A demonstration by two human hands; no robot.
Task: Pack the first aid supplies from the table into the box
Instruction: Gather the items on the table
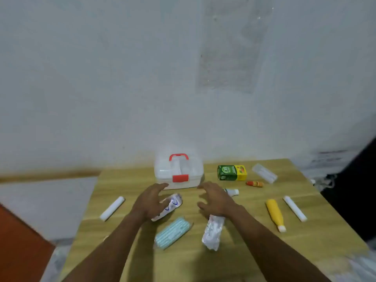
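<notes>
A closed translucent white box (179,171) with a red handle and red latch stands at the back of the wooden table (254,247). My left hand (149,201) and my right hand (216,199) hover open just in front of it, fingers spread, holding nothing. Under my left hand lies a white and blue packet (173,203). A pack of blue masks (173,233) and a clear bag of white cotton (213,231) lie nearer me. A green and yellow carton (232,173), a small red bottle (254,183) and a yellow bottle (275,214) lie to the right.
White rolls lie at the left (112,208) and right (295,208) of the table. A clear case (264,173) sits at the back right, and a small white tube (232,192) pokes out behind my right hand. A grey wall (142,78) rises behind the table.
</notes>
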